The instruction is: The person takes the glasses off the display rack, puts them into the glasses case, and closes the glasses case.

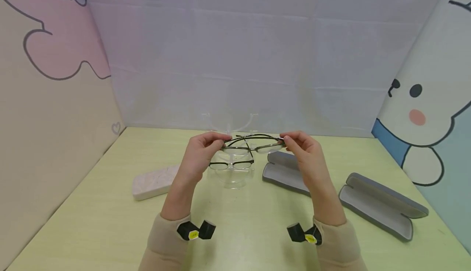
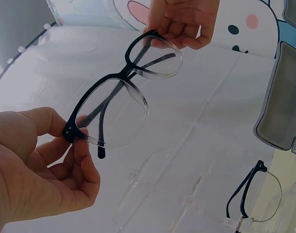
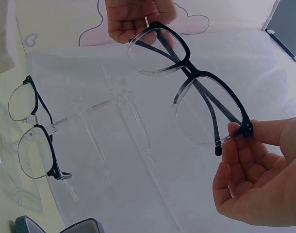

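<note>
Black-topped eyeglasses with clear lower rims are held up in front of me by both hands. My left hand pinches one end of the frame at the hinge, between thumb and fingers. At the opposite hinge my right hand pinches likewise. Both wrist views show the temples folded and crossed behind the lenses. Below, a second pair of eyeglasses, with dark brows and thin rims, rests on a transparent display stand. The stand's upper arms show faintly behind the held glasses.
Two open grey glasses cases lie to the right: one case partly behind my right forearm, another case farther right. A pale marbled case lies left, partly covered by my left arm. A white cloth backdrop hangs behind the table.
</note>
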`<state>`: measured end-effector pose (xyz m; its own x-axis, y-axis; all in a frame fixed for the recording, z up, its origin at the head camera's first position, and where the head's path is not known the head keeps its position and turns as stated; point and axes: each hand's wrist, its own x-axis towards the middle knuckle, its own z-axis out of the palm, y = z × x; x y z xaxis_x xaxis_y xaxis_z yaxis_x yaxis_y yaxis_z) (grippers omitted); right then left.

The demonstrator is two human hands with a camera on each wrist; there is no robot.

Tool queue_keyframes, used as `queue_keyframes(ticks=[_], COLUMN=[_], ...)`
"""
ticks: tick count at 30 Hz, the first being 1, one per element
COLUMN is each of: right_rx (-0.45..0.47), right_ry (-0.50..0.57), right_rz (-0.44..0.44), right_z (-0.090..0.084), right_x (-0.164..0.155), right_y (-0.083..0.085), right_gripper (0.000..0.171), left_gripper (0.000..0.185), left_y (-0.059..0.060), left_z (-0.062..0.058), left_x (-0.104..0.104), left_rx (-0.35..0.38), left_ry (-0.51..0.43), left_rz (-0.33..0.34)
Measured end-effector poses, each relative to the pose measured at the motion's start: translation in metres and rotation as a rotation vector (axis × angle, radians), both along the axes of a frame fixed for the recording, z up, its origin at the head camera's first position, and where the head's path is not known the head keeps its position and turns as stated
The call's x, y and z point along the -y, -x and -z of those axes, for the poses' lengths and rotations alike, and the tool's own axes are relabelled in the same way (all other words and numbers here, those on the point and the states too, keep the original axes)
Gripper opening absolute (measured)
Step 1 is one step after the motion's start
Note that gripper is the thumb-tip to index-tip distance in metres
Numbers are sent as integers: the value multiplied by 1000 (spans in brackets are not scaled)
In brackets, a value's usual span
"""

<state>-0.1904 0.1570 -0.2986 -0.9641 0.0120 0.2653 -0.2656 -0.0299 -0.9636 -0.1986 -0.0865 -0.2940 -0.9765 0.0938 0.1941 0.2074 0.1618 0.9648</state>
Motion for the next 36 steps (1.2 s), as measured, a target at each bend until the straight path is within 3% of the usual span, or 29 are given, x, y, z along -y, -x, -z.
queue_keyframes(ticks=[12,18,25,31,36], right_rx=[17,12,7,3,19], right_ry=[-13,2,7,16,23], right_rz=[14,16,12,31,18], right_z=[-1,-1,-1,-1,0], right_x=[-2,-5,-8,-12,-14], right_y=[0,-1,0,1,1], right_gripper=[15,13,12,18,10], left_gripper=[24,23,23,23,24], left_y=[-1,0,3,5,6], left_z=[1,2,3,6,8], left_x=[1,-1,-5,-8,-10], left_rx=[21,34,49,28,13], left_ry=[68,25,-49,-122,-124], left_rz=[29,50,21,28,24])
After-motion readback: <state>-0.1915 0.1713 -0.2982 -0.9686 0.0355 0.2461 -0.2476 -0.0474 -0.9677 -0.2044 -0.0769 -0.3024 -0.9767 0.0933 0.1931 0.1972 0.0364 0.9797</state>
